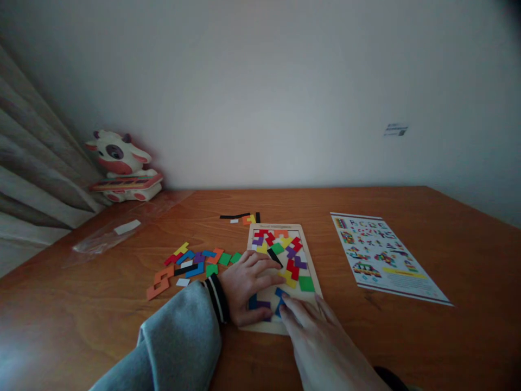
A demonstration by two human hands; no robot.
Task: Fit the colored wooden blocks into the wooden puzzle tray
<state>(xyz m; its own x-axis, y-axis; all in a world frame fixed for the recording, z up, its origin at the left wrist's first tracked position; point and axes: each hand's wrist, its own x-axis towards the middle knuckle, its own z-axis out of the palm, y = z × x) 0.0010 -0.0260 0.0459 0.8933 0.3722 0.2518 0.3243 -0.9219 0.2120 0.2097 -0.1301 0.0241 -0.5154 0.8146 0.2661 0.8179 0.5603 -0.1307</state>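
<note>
Wooden tabletop (407, 342) separates board edge (308, 255) from sheet (380, 258); left hand (250, 283) spread, right hand (311, 326) touching blue piece (279, 292), grip unclear.

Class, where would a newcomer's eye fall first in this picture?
Probably on the puzzle board at centre, bright with colourful pieces, where the left hand and right hand meet. Next might come the cow-shaped toy beside the curtain at left, then the printed sheet at right.

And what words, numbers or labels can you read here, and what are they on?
Nothing reads clearly enough to quote.
Wooden board, top rim: lettering, too blurred.
Printed sheet: lines of text, too small.
Wall sticker: lines and a square code, too blurred.
</note>
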